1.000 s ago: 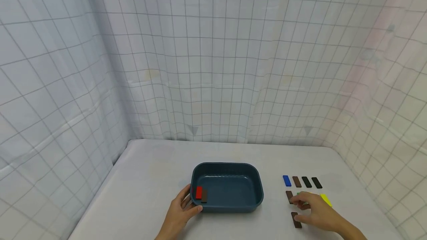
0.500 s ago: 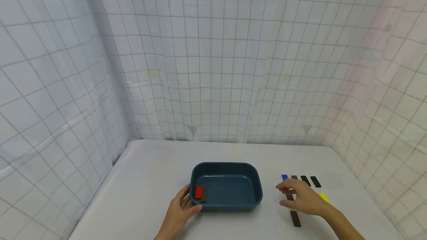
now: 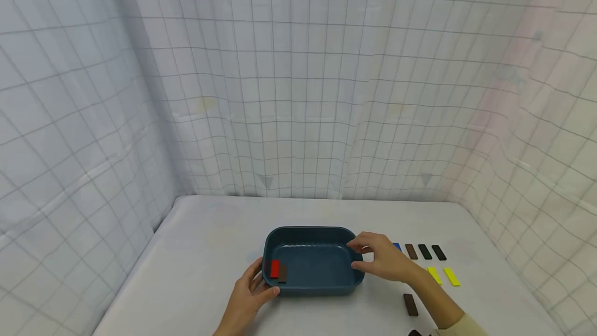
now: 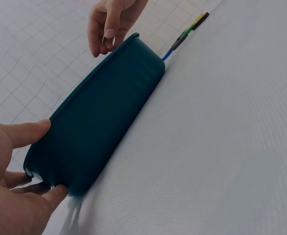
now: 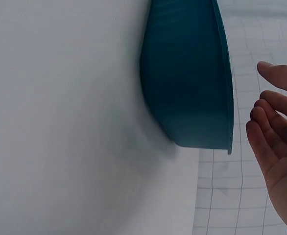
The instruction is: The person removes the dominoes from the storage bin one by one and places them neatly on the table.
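A deep teal tray [image 3: 312,291] with rounded corners stands on the white table. My left hand [image 3: 247,294] grips its near left corner, the thumb [image 4: 33,132] at the rim and the fingers against the outer wall. Over the right rim hovers my right hand [image 3: 380,258], its thumb apart from the loosely bent fingers [image 5: 268,142]. Nothing shows between them. Inside the tray, at the left end, a red tile [image 3: 275,268] lies beside a brown tile [image 3: 282,274].
Flat tiles lie right of the tray: blue [image 3: 397,246], brown [image 3: 411,251], two black [image 3: 425,251], two yellow [image 3: 434,275] and a nearer brown one [image 3: 410,305]. My right forearm hides part of this area. Gridded white curtains [image 3: 298,118] enclose the table.
My right hand has moved left from over the tiles to the tray's right rim, uncovering both yellow tiles. The left hand stays at the tray's corner.
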{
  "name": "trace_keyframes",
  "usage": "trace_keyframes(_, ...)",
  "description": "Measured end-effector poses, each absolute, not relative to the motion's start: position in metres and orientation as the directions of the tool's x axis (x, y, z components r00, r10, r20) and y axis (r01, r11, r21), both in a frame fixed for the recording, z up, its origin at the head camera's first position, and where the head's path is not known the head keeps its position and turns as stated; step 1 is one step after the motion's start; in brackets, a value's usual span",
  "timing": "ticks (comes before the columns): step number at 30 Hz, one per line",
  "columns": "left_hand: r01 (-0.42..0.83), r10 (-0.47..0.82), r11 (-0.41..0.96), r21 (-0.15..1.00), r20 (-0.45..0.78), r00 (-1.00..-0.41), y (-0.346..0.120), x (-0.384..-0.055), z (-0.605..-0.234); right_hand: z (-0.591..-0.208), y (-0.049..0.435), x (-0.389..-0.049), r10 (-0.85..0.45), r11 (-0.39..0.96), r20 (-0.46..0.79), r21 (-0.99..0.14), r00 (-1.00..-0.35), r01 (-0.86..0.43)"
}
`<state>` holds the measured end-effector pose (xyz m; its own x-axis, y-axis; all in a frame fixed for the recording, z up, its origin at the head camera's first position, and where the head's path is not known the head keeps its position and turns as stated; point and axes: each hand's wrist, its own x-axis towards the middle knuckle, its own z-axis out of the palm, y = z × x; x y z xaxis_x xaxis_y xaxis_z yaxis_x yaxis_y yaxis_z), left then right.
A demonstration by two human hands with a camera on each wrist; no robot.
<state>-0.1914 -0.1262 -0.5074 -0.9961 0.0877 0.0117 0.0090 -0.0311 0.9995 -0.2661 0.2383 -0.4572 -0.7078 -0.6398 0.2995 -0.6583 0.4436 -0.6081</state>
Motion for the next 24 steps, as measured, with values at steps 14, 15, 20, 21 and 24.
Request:
trace_keyframes(14, 0.014, 0.104, -0.031, 0.999, 0.017, -0.994, -0.127, -0.192, -0.509, -0.465, 0.174, -0.285, -0.726, 0.439, 0.237, -0.562, -0.645, -0.701)
trace_keyframes(15, 0.013, 0.104, -0.032, 0.999, 0.016, -0.994, -0.127, -0.192, -0.509, -0.467, 0.167, -0.286, -0.73, 0.437, 0.231, -0.565, -0.643, -0.7)
trace_keyframes(20, 0.001, 0.101, -0.029, 1.0, 0.004, -0.995, -0.125, -0.193, -0.509, -0.471, 0.138, -0.29, -0.753, 0.441, 0.182, -0.574, -0.633, -0.69)
trace_keyframes(21, -0.004, 0.099, -0.03, 1.0, -0.002, -0.995, -0.125, -0.193, -0.509, -0.472, 0.133, -0.291, -0.757, 0.443, 0.171, -0.574, -0.631, -0.688)
trace_keyframes(24, -0.007, 0.101, -0.027, 1.0, -0.004, -0.995, -0.125, -0.192, -0.509, -0.477, 0.119, -0.293, -0.767, 0.45, 0.143, -0.574, -0.625, -0.684)
